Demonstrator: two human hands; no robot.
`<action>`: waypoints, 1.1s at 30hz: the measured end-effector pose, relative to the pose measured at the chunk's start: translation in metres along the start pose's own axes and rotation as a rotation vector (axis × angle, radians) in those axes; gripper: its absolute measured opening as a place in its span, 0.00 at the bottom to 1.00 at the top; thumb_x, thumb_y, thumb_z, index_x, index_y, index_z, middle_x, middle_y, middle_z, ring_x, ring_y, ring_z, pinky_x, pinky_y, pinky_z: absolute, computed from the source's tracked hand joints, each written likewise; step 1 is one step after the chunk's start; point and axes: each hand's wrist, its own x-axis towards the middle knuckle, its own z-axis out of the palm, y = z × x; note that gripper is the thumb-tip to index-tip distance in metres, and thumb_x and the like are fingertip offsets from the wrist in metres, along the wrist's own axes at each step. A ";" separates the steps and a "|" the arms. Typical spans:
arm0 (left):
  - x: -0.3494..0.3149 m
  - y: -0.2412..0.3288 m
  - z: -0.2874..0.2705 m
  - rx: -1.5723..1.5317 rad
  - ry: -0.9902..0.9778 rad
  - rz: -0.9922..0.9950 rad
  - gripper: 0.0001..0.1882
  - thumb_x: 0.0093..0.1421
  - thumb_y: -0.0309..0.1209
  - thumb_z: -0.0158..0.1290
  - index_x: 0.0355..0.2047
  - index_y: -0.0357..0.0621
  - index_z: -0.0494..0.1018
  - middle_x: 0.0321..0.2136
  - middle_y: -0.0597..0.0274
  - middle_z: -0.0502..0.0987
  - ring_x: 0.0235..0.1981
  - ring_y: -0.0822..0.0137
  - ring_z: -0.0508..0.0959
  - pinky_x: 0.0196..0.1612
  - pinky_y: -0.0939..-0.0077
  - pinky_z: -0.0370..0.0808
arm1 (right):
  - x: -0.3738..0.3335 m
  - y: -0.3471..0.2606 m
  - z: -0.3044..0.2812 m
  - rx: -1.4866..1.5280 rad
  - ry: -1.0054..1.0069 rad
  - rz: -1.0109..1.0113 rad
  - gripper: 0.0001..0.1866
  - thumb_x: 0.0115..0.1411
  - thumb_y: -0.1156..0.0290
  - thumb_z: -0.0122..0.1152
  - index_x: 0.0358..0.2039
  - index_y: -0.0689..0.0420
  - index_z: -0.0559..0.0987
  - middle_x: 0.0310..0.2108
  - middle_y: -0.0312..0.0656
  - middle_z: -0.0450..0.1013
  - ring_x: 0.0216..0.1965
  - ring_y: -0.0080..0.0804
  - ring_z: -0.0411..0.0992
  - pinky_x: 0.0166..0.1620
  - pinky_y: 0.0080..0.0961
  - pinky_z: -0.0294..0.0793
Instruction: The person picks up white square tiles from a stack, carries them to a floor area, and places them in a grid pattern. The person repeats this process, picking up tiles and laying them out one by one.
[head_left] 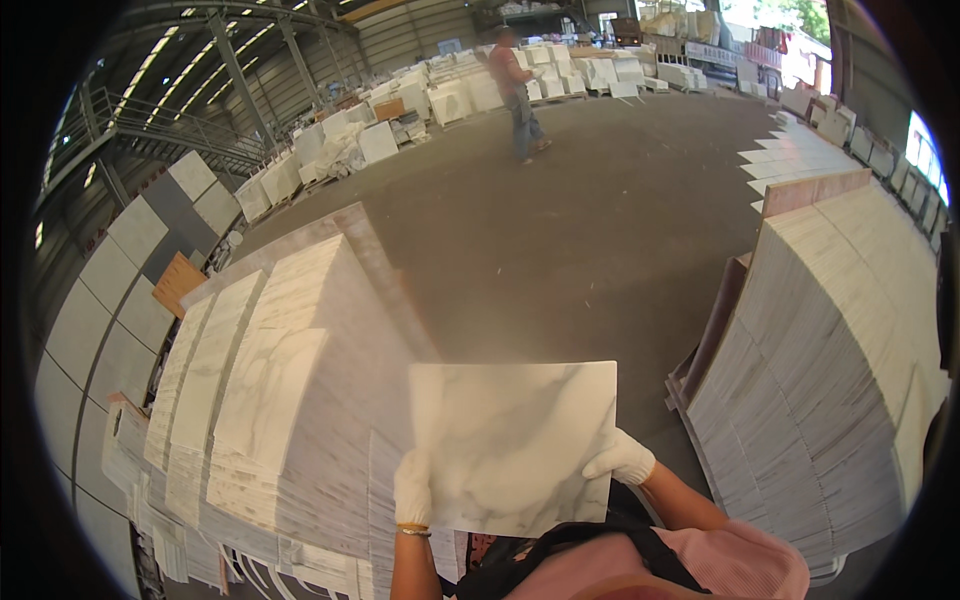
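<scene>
A rectangular white marble tile [515, 440] with grey veining is held up in front of my body, its broad face toward me. My left hand [412, 490], in a white glove with a bracelet at the wrist, grips the tile's left edge. On the opposite edge my right hand [622, 459], also in a white glove, is closed with the thumb over the face; the fingers behind are hidden. Just left of the tile stands a large stack of marble tiles [290, 400] in rows, the nearest thing to my left hand.
Another long stack of tiles [800, 330] runs along the right on a rack. A wooden board [180, 283] leans at the left by large wall panels [110, 290]. Across the grey floor [560, 230] a person [518, 95] in a red top stands near pallets of stone [460, 95].
</scene>
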 end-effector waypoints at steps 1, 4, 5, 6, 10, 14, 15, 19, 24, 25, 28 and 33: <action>-0.003 0.002 -0.002 0.029 0.021 0.014 0.24 0.70 0.45 0.49 0.50 0.33 0.76 0.45 0.50 0.81 0.44 0.61 0.77 0.51 0.68 0.72 | 0.001 -0.001 0.000 0.013 -0.003 0.015 0.46 0.41 0.86 0.70 0.65 0.63 0.68 0.59 0.45 0.72 0.61 0.39 0.69 0.64 0.39 0.67; -0.012 0.008 -0.004 0.057 0.056 0.029 0.25 0.69 0.46 0.49 0.49 0.33 0.76 0.43 0.51 0.81 0.42 0.61 0.76 0.49 0.69 0.72 | 0.003 -0.002 0.000 0.032 -0.035 0.018 0.46 0.41 0.87 0.70 0.65 0.64 0.67 0.59 0.45 0.72 0.61 0.39 0.69 0.64 0.39 0.67; -0.015 0.010 -0.004 0.056 0.063 0.028 0.25 0.69 0.46 0.49 0.49 0.32 0.76 0.42 0.51 0.81 0.42 0.62 0.76 0.49 0.69 0.72 | 0.003 -0.002 0.000 0.034 -0.056 0.008 0.46 0.41 0.87 0.69 0.65 0.64 0.67 0.59 0.45 0.72 0.61 0.38 0.69 0.64 0.39 0.67; -0.018 0.012 -0.004 0.053 0.065 0.010 0.25 0.69 0.46 0.48 0.48 0.32 0.76 0.40 0.51 0.80 0.40 0.62 0.75 0.48 0.68 0.72 | 0.003 -0.003 0.000 0.029 -0.054 0.008 0.45 0.41 0.87 0.69 0.65 0.64 0.68 0.59 0.45 0.72 0.61 0.38 0.69 0.64 0.38 0.67; -0.030 0.020 -0.003 0.052 0.121 0.001 0.24 0.69 0.45 0.48 0.43 0.32 0.76 0.34 0.53 0.78 0.35 0.62 0.72 0.43 0.67 0.71 | 0.003 -0.002 -0.002 0.003 -0.061 0.034 0.45 0.41 0.88 0.69 0.65 0.64 0.68 0.59 0.45 0.72 0.60 0.38 0.70 0.64 0.37 0.67; -0.036 0.028 -0.003 0.092 0.138 -0.021 0.24 0.69 0.46 0.48 0.40 0.32 0.76 0.32 0.53 0.77 0.33 0.63 0.70 0.41 0.67 0.70 | 0.006 -0.002 -0.006 -0.109 -0.032 0.048 0.44 0.42 0.87 0.69 0.64 0.64 0.68 0.59 0.45 0.72 0.60 0.38 0.71 0.63 0.37 0.68; -0.036 0.030 -0.003 0.097 0.143 0.000 0.24 0.69 0.45 0.48 0.40 0.32 0.76 0.32 0.53 0.77 0.33 0.63 0.70 0.41 0.67 0.70 | 0.006 -0.003 -0.007 -0.084 -0.059 0.016 0.43 0.43 0.87 0.69 0.64 0.64 0.69 0.59 0.45 0.73 0.60 0.38 0.70 0.63 0.37 0.68; -0.035 0.041 0.000 0.110 0.187 0.099 0.23 0.70 0.44 0.48 0.40 0.31 0.76 0.33 0.53 0.77 0.35 0.65 0.71 0.42 0.67 0.70 | 0.007 -0.010 -0.006 -0.024 -0.041 -0.006 0.41 0.46 0.85 0.70 0.64 0.64 0.69 0.58 0.45 0.73 0.60 0.38 0.71 0.63 0.38 0.69; -0.024 0.067 0.030 -0.051 0.131 0.185 0.20 0.72 0.40 0.47 0.42 0.30 0.74 0.37 0.57 0.77 0.39 0.66 0.72 0.45 0.68 0.71 | -0.005 -0.039 -0.008 -0.283 0.094 -0.192 0.26 0.55 0.73 0.74 0.54 0.64 0.79 0.48 0.41 0.80 0.49 0.29 0.75 0.55 0.30 0.75; -0.022 0.071 0.039 -0.118 0.118 0.202 0.20 0.73 0.40 0.47 0.42 0.30 0.74 0.38 0.58 0.77 0.39 0.67 0.72 0.45 0.68 0.71 | -0.009 -0.047 -0.009 -0.286 0.111 -0.200 0.26 0.55 0.73 0.74 0.54 0.64 0.80 0.48 0.41 0.80 0.49 0.28 0.75 0.55 0.30 0.75; -0.013 0.082 0.063 -0.274 0.055 0.159 0.19 0.74 0.39 0.46 0.43 0.30 0.73 0.40 0.58 0.76 0.40 0.67 0.72 0.46 0.71 0.71 | -0.026 -0.068 -0.012 -0.373 0.219 -0.162 0.25 0.54 0.72 0.74 0.53 0.64 0.80 0.47 0.41 0.80 0.47 0.27 0.75 0.53 0.30 0.75; 0.021 0.089 0.092 -0.238 -0.239 0.177 0.18 0.74 0.39 0.46 0.43 0.31 0.73 0.40 0.60 0.76 0.40 0.69 0.72 0.46 0.73 0.71 | -0.052 -0.082 -0.009 -0.325 0.436 -0.197 0.24 0.54 0.72 0.73 0.52 0.66 0.81 0.47 0.43 0.80 0.47 0.30 0.76 0.55 0.31 0.73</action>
